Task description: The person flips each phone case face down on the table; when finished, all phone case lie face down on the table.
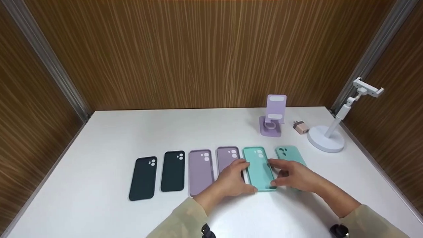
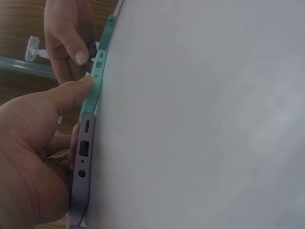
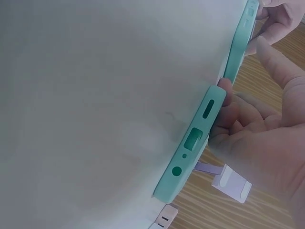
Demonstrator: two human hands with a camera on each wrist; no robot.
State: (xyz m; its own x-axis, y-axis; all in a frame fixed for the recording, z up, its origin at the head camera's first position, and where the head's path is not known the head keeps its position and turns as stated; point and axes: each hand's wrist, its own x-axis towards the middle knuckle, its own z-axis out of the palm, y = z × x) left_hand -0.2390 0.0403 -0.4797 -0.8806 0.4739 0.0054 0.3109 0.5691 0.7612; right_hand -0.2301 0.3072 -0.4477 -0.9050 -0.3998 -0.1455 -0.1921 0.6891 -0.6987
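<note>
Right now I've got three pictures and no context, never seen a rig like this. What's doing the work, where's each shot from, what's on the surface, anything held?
No machine: it's a person's bare left hand and right hand. The wide picture comes from a camera worn on the head; the two tilted close-ups come from cameras on the left and right wrists.

On the white table, left to right, are two dark phone cases, two purple phone cases, a mint phone case and a teal phone case. Behind are a lavender phone stand, a pink plug-in charger and a white phone holder.

Nothing looks lifted: both hands touch the mint case's edges, one from each side, as it lies on the table.
</note>
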